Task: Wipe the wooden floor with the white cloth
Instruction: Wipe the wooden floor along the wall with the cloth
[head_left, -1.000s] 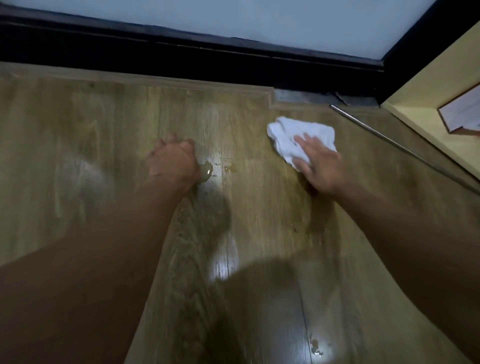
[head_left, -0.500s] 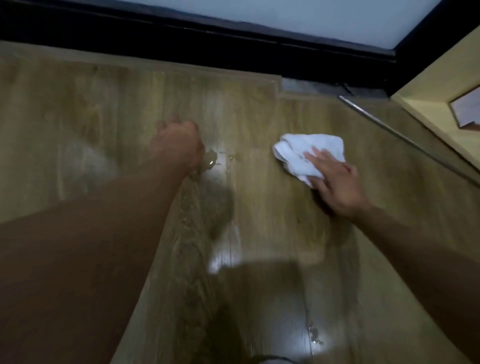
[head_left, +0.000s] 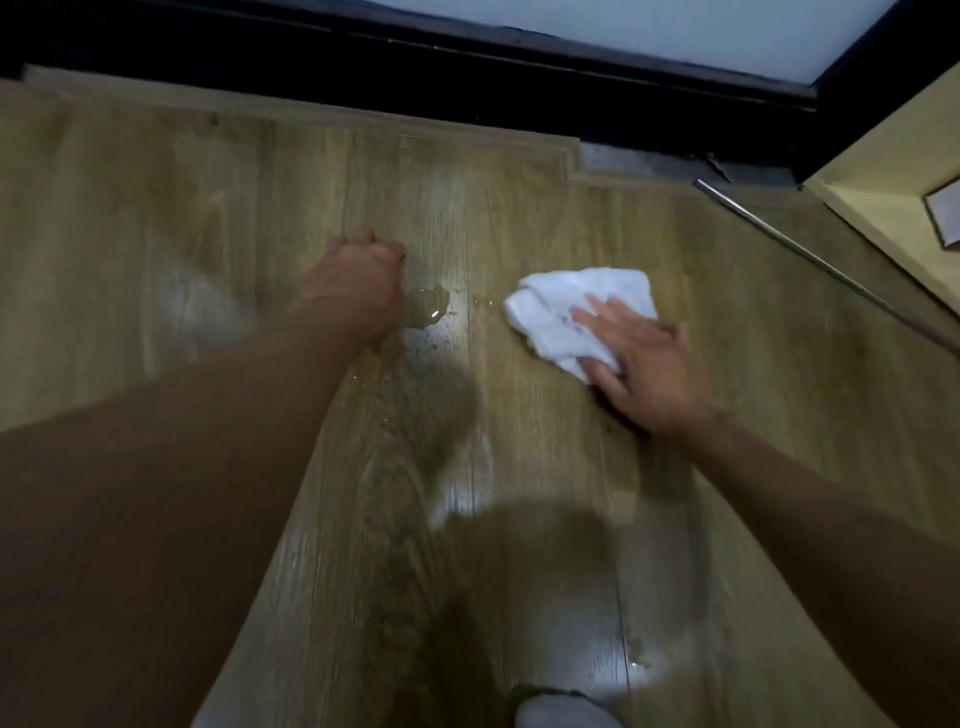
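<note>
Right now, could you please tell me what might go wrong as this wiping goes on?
1. The left hand rests fisted on the wooden floor right beside the puddle and could slip into it.
2. The right hand presses flat on the white cloth with no grip, so the cloth may bunch up.
3. The droplets near the bottom edge lie far from the cloth and might be missed.
</note>
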